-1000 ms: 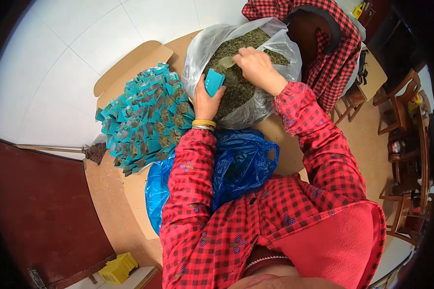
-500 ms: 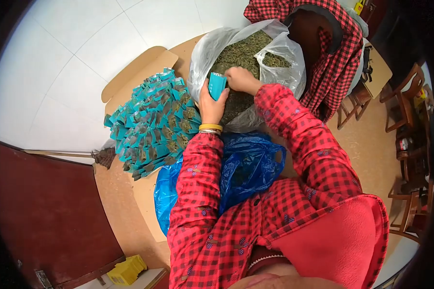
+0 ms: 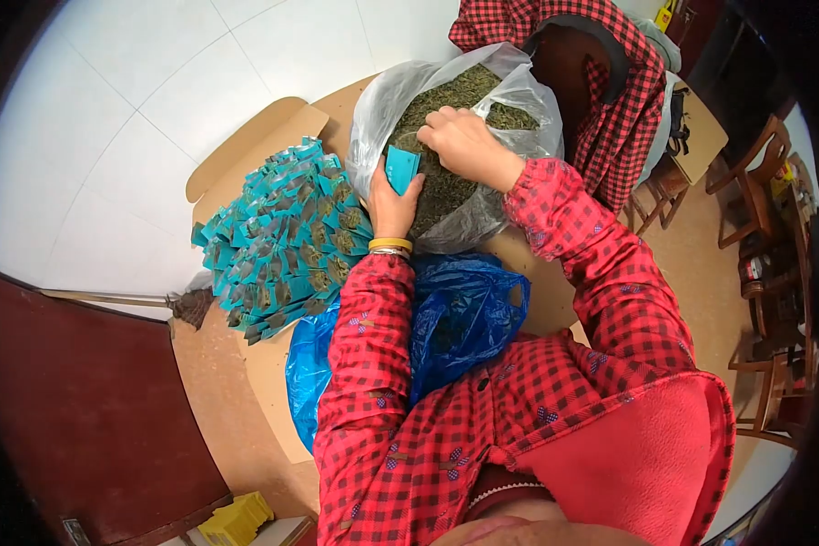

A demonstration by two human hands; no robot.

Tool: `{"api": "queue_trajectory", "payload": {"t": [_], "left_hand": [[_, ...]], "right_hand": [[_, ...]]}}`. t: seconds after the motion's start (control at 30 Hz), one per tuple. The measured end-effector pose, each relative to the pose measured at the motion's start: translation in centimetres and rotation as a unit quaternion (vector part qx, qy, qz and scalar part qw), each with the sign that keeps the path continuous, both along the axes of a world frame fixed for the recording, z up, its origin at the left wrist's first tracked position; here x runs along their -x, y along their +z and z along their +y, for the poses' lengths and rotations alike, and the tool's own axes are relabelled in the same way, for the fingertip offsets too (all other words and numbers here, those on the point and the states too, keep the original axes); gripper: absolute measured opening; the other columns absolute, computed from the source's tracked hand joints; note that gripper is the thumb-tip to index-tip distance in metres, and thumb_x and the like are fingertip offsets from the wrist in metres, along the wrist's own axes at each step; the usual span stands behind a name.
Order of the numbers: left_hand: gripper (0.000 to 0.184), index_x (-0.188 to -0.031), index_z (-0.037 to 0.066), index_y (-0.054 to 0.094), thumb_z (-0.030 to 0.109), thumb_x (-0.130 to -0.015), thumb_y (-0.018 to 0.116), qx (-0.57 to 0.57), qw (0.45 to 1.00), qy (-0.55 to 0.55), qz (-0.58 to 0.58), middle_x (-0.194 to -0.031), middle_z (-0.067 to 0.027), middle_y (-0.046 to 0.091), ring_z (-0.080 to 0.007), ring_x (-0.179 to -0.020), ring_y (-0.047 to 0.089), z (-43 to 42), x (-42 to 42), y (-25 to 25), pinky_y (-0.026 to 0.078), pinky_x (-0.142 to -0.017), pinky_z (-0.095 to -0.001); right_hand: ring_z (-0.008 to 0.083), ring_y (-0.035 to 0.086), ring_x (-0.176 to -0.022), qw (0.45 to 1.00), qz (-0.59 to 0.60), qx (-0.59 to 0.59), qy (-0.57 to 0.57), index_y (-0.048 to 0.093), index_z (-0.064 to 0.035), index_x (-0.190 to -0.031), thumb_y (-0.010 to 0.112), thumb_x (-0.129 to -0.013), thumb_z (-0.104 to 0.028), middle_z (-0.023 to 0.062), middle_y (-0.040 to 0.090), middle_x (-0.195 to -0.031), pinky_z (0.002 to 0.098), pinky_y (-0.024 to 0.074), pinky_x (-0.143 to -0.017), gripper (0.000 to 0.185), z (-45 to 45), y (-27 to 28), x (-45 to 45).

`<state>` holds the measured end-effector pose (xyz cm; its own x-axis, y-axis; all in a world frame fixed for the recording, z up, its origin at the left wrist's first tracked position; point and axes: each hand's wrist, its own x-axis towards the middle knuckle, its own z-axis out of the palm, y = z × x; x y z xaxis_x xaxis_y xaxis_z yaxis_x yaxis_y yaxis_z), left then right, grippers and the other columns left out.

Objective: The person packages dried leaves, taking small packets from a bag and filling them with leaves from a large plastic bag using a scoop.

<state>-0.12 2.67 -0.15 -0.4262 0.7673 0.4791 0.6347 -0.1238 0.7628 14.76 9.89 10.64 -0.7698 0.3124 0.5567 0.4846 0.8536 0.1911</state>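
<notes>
teal, narrow, glossy packet (image 3: 401,169) is clamped between the thumb and fingers of the left hand (image 3: 393,207), tilted over the near left part of the clear plastic bag (image 3: 373,118) of dried, dull-green leaf (image 3: 457,94). the right hand (image 3: 469,146) hangs beside it above the leaf, its grip drawn together, apparently on a pale scoop (image 3: 409,136) that barely shows. the step in hand looks like filling the packet; the next move seems to call for a level scoop and a steady packet mouth. crowded teal packets (image 3: 282,237), several showing leaf, stand to the left.
</notes>
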Motion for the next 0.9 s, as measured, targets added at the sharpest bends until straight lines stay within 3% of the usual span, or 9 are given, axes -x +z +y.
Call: {"api": "queue_trajectory", "payload": {"t": [0.17,0.27,0.37,0.47,0.57,0.7,0.9], "left_hand": [[0.077,-0.133,-0.005,0.044,0.033,-0.075,0.076,0.007,1.0,0.005,-0.002,-0.123,-0.0291,0.055,-0.043,-0.113,0.054,-0.4,0.3,-0.2,0.043,-0.096,-0.0451],[0.077,-0.133,-0.005,0.044,0.033,-0.075,0.076,0.001,1.0,0.007,0.006,-0.123,-0.0291,0.055,-0.0429,-0.113,0.054,-0.3,0.2,-0.3,0.043,-0.096,-0.0449],[0.076,-0.133,-0.005,0.044,0.033,-0.076,0.076,-0.002,1.0,0.003,0.0,-0.123,-0.0291,0.055,-0.0428,-0.113,0.054,-0.3,0.2,-0.2,0.043,-0.096,-0.0446],[0.076,-0.131,-0.006,0.046,0.036,-0.076,0.077,0.011,1.0,0.006,0.002,-0.125,-0.028,0.055,-0.0406,-0.114,0.055,-0.3,0.1,0.2,0.043,-0.097,-0.0427],[0.075,-0.131,-0.007,0.046,0.036,-0.077,0.077,0.005,1.0,0.0,-0.013,-0.125,-0.0284,0.056,-0.0403,-0.115,0.056,-0.1,-0.1,0.5,0.043,-0.097,-0.0424],[0.074,-0.131,-0.007,0.047,0.034,-0.076,0.077,-0.015,1.0,0.008,-0.021,-0.123,-0.0292,0.056,-0.0412,-0.113,0.056,0.1,0.1,-0.2,0.043,-0.097,-0.0431],[0.074,-0.131,-0.007,0.046,0.033,-0.076,0.076,-0.028,1.0,0.007,-0.006,-0.121,-0.0296,0.056,-0.0427,-0.112,0.055,0.2,0.1,-0.4,0.043,-0.096,-0.0445]], "right_hand": [[0.0253,0.058,-0.085,0.999,-0.034,-0.038,-0.002,0.063,-0.0098,-0.08,0.064,-0.068,-0.004,0.0049,0.057,-0.081,0.0381,0.047,-0.072,0.013,-0.3,0.6,0.0],[0.0269,0.062,-0.083,0.999,-0.035,-0.029,-0.027,0.065,-0.008,-0.08,0.065,-0.068,-0.006,0.0074,0.062,-0.081,0.0403,0.0494,-0.07,0.013,0.7,0.4,-0.2],[0.0306,0.07,-0.088,0.942,-0.236,0.174,-0.161,0.07,-0.005,-0.089,0.067,-0.072,-0.016,0.0168,0.07,-0.093,0.0429,0.0546,-0.073,0.021,1.2,0.0,0.5],[0.0336,0.068,-0.092,0.926,-0.215,0.26,-0.167,0.07,-0.0049,-0.092,0.068,-0.073,-0.019,0.0177,0.07,-0.095,0.0444,0.0543,-0.077,0.024,3.4,-4.2,2.2],[0.0383,0.066,-0.095,0.923,-0.09,0.342,-0.15,0.068,-0.0033,-0.097,0.07,-0.071,-0.023,0.0212,0.068,-0.097,0.0486,0.053,-0.081,0.033,5.5,-9.6,4.9],[0.04,0.066,-0.093,0.897,-0.015,0.417,-0.148,0.07,-0.0045,-0.09,0.066,-0.072,-0.02,0.0227,0.068,-0.095,0.0497,0.0524,-0.08,0.024,7.0,-10.0,5.1],[0.0329,0.067,-0.095,0.914,0.075,0.395,-0.06,0.072,-0.0067,-0.095,0.056,-0.079,-0.013,0.0158,0.07,-0.096,0.0424,0.0511,-0.086,0.024,7.8,-4.8,1.0]]}}
